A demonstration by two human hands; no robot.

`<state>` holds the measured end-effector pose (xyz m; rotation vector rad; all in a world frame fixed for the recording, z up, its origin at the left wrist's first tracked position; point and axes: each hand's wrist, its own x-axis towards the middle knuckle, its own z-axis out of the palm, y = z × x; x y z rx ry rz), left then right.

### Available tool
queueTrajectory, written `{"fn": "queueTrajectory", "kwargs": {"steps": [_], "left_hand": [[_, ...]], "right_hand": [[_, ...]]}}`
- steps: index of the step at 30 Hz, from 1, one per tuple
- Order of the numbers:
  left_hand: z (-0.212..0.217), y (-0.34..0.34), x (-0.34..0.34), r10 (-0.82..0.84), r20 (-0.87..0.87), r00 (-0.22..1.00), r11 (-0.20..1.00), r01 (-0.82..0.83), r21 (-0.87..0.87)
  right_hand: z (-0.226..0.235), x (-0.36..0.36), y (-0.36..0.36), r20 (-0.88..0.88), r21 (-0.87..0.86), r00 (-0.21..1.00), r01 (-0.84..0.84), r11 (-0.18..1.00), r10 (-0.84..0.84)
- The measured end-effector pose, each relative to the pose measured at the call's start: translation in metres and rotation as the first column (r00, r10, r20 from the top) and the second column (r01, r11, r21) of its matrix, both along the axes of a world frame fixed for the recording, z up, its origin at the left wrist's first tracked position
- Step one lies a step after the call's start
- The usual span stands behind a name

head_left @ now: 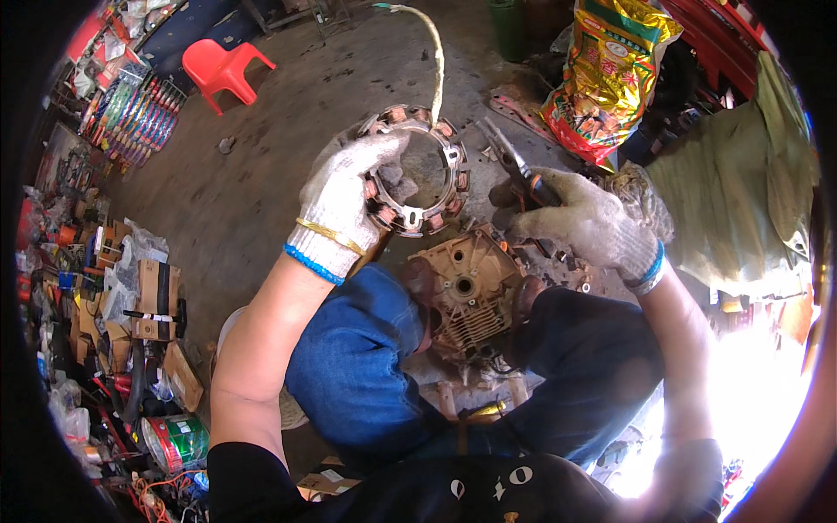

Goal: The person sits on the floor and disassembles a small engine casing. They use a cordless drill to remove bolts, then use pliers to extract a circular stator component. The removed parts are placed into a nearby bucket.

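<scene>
My left hand [343, 187], in a white knit glove with a blue cuff, grips a ring-shaped stator [459, 157] with copper coils around its rim. A pale sleeved cable [438, 61] rises from the ring and curves over to the left. In my gloved right hand [593, 218] is a pair of pliers [514, 155] with dark and orange handles. The jaws point up and left toward the stator, apart from it. Below, between my feet, a tan metal engine casing [466, 283] with a round bore and cooling fins lies on the floor.
Small loose parts [567, 261] lie right of the casing. A red plastic chair [227, 70] stands far left. Shelves and heaped boxes [157, 296] line the left side. A shiny gold and red sack [610, 78] and a green cloth cover [732, 183] are at the right.
</scene>
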<state>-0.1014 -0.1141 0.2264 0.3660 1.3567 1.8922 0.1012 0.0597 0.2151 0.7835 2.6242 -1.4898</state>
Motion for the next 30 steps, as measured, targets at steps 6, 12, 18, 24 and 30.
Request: {"fn": "queueTrajectory", "kwargs": {"steps": [6, 12, 18, 24, 30], "left_hand": [[0.001, 0.002, 0.008, -0.155, -0.045, 0.987, 0.984, 0.159, 0.078], [-0.009, 0.012, 0.012, -0.160, -0.251, 0.955, 0.985, 0.172, 0.027], [-0.013, 0.015, 0.017, -0.164, -0.302, 0.939, 0.984, 0.179, 0.021], [-0.019, 0.020, 0.032, -0.122, -0.339, 0.933, 0.989, 0.143, 0.038], [-0.024, 0.021, 0.043, -0.177, -0.531, 0.829, 0.984, 0.147, -0.100]], "right_hand": [[0.008, 0.001, -0.011, 0.088, 0.228, 0.996, -0.035, 0.973, 0.015], [-0.003, -0.009, -0.010, 0.157, 0.147, 0.987, 0.001, 0.989, -0.024], [-0.004, -0.003, -0.018, 0.098, 0.443, 0.994, -0.004, 0.896, -0.044], [-0.017, 0.001, -0.024, -0.002, 0.796, 0.992, -0.077, 0.601, 0.129], [-0.027, 0.002, -0.025, 0.104, 0.971, 0.959, -0.156, 0.182, 0.263]]}}
